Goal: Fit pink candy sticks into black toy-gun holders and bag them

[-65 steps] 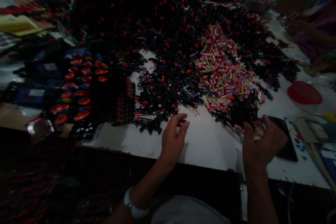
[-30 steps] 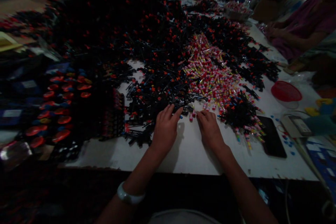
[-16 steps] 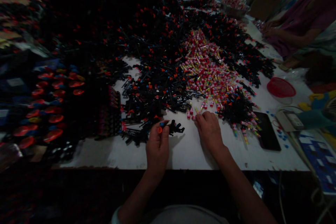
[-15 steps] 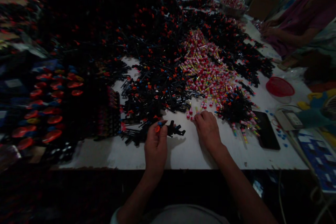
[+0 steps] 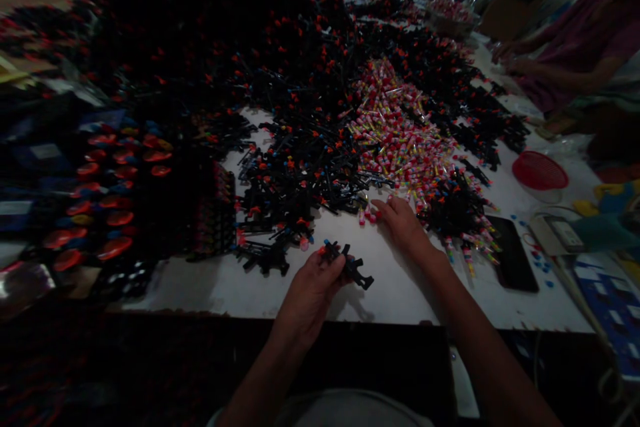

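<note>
My left hand (image 5: 317, 283) is closed around a black toy gun (image 5: 356, 272) with blue and orange bits at its top; part of the gun is hidden by my fingers. To its right, my right hand (image 5: 403, 227) pinches at a small pink-and-white candy tube (image 5: 379, 215) on the near side of the tube pile, the grip being dim and partly hidden. A few more candy tubes (image 5: 363, 217) lie by its fingertips. Another black toy gun (image 5: 265, 257) rests on the white table (image 5: 395, 293), left of my left hand.
Heaped black toy guns (image 5: 310, 167) with orange tips surround a pile of candy tubes (image 5: 400, 127). A phone (image 5: 513, 253) and a red basket (image 5: 540, 170) are at the right. Orange-topped packs (image 5: 115, 217) stand left. A person in a purple top (image 5: 570, 53) sits across at the right.
My left hand has moved right and down with the toy gun, turning it so its rear points down to the right. My right hand stays by the tubes, its fingers shifted slightly upward.
</note>
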{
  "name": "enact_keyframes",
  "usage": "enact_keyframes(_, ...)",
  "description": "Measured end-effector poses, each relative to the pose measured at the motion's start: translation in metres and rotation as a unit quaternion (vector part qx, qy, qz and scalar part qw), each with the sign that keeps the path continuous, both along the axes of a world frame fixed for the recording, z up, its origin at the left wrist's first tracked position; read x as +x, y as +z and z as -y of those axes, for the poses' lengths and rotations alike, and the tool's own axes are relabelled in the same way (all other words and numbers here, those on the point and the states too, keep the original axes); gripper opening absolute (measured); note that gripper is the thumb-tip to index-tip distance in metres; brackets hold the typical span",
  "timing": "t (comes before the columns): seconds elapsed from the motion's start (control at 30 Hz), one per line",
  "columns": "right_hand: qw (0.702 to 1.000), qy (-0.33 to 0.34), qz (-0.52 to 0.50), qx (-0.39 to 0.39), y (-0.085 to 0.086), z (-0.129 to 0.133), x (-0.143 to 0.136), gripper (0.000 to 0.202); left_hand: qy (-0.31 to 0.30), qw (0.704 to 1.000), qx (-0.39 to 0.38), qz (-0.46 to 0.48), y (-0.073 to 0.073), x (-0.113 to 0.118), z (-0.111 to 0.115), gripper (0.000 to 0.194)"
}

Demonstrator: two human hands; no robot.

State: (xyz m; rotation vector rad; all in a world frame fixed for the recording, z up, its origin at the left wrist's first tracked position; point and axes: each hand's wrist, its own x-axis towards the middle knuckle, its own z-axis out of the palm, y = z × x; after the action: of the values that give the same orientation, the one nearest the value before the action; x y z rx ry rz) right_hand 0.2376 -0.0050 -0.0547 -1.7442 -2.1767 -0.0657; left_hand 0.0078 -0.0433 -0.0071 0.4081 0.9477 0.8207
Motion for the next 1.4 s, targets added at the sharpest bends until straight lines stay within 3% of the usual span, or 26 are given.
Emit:
enact_keyframes(0.27, 0.993, 0.112, 0.004, -0.028, 0.007, -0.042, -0.01, 0.026, -0.002, 1.0, -0.018, -0.003, -0.006, -0.006, -0.005, 0.029)
enact_keyframes(0.53, 0.997, 0.071, 0.03, -0.012, 0.011, -0.014, -0.026, 0.023, 0.022, 1.0, -0.005, -0.008, -0.003, -0.01, -0.011, 0.028)
enact_keyframes(0.67, 0.995, 0.095, 0.011, -0.02, 0.005, -0.008, -0.042, 0.031, 0.028, 0.997, 0.043, -0.049, -0.008, -0.009, -0.014, 0.03)
enact_keyframes(0.77, 0.998, 0.062, 0.013, -0.026, 0.007, -0.011, -0.056, 0.023, 0.027, 0.993, 0.081, -0.081, -0.01, -0.007, -0.014, 0.032)
enact_keyframes(0.83, 0.998, 0.043, -0.026, -0.024, 0.011, -0.007, -0.062, 0.018, 0.024, 0.993, 0.084, -0.083, -0.01, -0.007, -0.014, 0.034)
enact_keyframes(0.9, 0.99, 0.019, -0.133, -0.033, 0.017, 0.005, -0.065, 0.015, 0.029, 0.994, 0.078, -0.068, -0.01, -0.007, -0.014, 0.036)
enact_keyframes(1.0, 0.936, -0.047, -0.339, -0.084, 0.023, 0.039, -0.069, 0.016, 0.049, 0.995, 0.081, -0.044, -0.01, -0.008, -0.013, 0.037)
enact_keyframes(1.07, 0.899, -0.079, -0.414, -0.116, 0.025, 0.063, -0.073, 0.02, 0.063, 0.993, 0.086, -0.048, -0.012, -0.007, -0.012, 0.036)
enact_keyframes(1.2, 0.885, -0.094, -0.439, -0.121, 0.025, 0.089, -0.086, 0.019, 0.043, 0.992, 0.087, -0.079, -0.015, -0.001, -0.008, 0.03)
enact_keyframes(1.3, 0.892, -0.083, -0.43, -0.108, 0.022, 0.09, -0.09, 0.016, 0.005, 0.99, 0.101, -0.099, -0.013, 0.003, -0.004, 0.027)
enact_keyframes(1.4, 0.892, -0.09, -0.429, -0.107, 0.02, 0.09, -0.087, 0.015, 0.007, 0.988, 0.108, -0.114, -0.008, 0.005, -0.002, 0.026)
